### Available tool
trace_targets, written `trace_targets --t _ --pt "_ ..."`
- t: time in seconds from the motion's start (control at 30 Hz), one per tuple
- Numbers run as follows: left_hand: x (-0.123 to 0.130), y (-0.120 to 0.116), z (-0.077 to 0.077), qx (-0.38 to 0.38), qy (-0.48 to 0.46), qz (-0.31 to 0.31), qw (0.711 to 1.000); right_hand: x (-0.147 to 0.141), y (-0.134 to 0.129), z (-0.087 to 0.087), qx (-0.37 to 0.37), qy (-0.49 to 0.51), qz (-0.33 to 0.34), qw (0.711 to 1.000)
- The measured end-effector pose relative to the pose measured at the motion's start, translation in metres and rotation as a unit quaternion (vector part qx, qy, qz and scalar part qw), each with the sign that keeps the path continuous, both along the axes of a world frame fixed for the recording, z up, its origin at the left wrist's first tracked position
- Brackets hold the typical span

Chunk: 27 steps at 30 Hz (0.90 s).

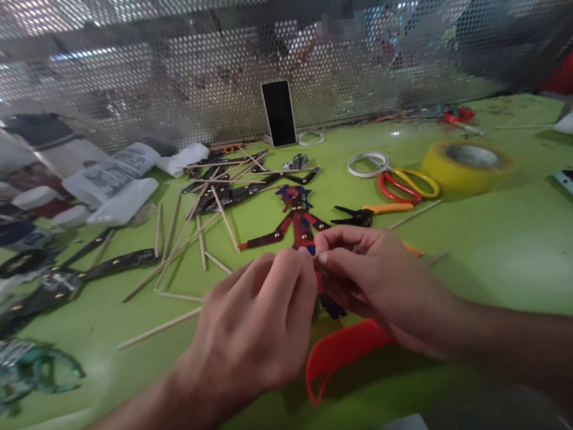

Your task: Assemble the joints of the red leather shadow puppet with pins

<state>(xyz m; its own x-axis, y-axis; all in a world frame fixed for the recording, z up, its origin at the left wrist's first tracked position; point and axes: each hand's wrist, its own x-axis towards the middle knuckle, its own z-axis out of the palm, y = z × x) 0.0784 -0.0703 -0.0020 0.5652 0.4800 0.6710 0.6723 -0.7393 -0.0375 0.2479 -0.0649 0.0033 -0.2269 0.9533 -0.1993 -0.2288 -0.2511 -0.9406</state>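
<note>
A flat jointed puppet (299, 224) in red and dark blue, with brass studs at its joints, lies in front of me, its head away from me and its arms spread. My left hand (260, 318) is closed, fingertips pinching at the puppet's hip. Meeting it there, my right hand (376, 274) pinches the same spot between thumb and forefinger; any small part between the fingertips is hidden. Below the hands, a dark lower leg piece shows. Black-jawed pliers with orange handles (389, 209) lie partly behind the right hand. Under the wrists is a curved orange-red plastic piece (345, 347).
Thin wooden sticks (172, 228) and black jointed figures (234, 193) are heaped at left. A phone (278, 114) stands against the perforated metal screen (179, 84). Rightward lie red-and-yellow-handled scissors (399, 188), yellow tape (463, 169) and a white ring (367, 163). White bottles (112, 173) stand left.
</note>
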Motion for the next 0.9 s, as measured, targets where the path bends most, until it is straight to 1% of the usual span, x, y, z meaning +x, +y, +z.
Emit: trace_targets --t 0.07,0.17,0.27,0.37,0.5,0.53,0.6,0.67,0.73,0.8,0.9 --pt "0.000 0.004 0.002 -0.015 0.020 -0.013 1.000 0.002 0.001 0.001 0.049 -0.034 0.003 0.998" --pt "-0.001 0.007 0.007 -0.109 -0.017 -0.020 0.994 0.005 0.002 0.000 0.145 -0.094 0.006 0.985" --pt "-0.003 0.008 0.014 -0.204 -0.054 -0.028 0.977 0.008 0.002 -0.003 0.239 -0.153 0.002 0.959" --pt "-0.006 0.008 0.021 -0.278 -0.058 -0.051 0.957 0.010 0.001 -0.005 0.335 -0.236 -0.014 0.912" --pt "-0.009 0.008 0.027 -0.339 -0.082 -0.069 0.935 0.012 0.000 -0.004 0.446 -0.334 -0.042 0.829" --pt "-0.009 0.008 0.028 -0.347 -0.085 -0.071 0.931 0.012 0.000 -0.004 0.463 -0.347 -0.046 0.815" --pt "-0.008 0.008 0.029 -0.345 -0.083 -0.070 0.932 0.011 0.000 -0.005 0.477 -0.362 -0.048 0.799" --pt "-0.008 0.007 0.028 -0.326 -0.070 -0.063 0.941 0.011 0.000 -0.006 0.476 -0.368 -0.047 0.797" --pt "-0.008 0.006 0.027 -0.302 -0.053 -0.056 0.950 0.010 0.000 -0.008 0.464 -0.365 -0.042 0.806" --pt "-0.009 0.005 0.025 -0.282 -0.043 -0.054 0.957 0.009 0.000 -0.009 0.436 -0.354 -0.038 0.827" --pt "-0.009 0.004 0.021 -0.263 -0.044 -0.055 0.962 0.007 -0.002 -0.008 0.363 -0.311 -0.035 0.878"
